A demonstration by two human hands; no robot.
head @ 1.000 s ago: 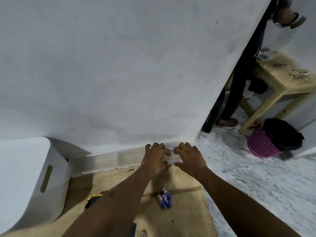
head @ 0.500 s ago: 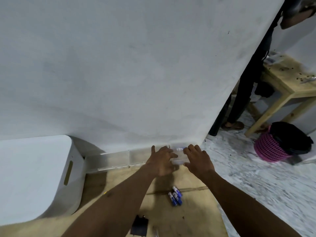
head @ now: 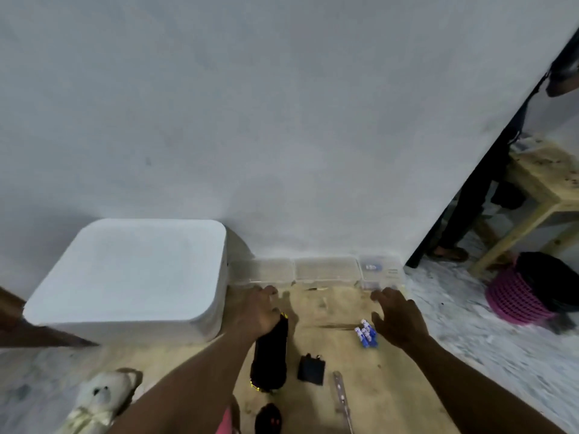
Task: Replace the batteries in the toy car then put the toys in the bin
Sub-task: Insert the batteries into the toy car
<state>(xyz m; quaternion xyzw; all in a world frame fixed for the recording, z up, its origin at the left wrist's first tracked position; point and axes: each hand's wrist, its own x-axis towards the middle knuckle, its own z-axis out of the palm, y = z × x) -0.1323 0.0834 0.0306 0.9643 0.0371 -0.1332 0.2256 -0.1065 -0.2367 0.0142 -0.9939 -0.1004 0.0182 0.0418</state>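
Toy car (head: 268, 355) lies on the wooden board (head: 391, 386), black, apparently underside up, just below the left hand (head: 258, 311). Batteries (head: 366, 333) are clustered beside the right hand (head: 399, 321). Both hands are empty, fingers loosely spread. Car is judged light, rigid, smooth plastic; best gripped across the body sides. Batteries are judged small and prone to rolling; a fingertip pinch is advised.

- Clear plastic organiser boxes (head: 316, 270), three in a row, against the far wall (head: 282, 120).
- Pink basket (head: 513, 297) with black liner, far right, on the marble floor (head: 470, 333).
- Wooden table (head: 539, 189), far right, behind the basket.
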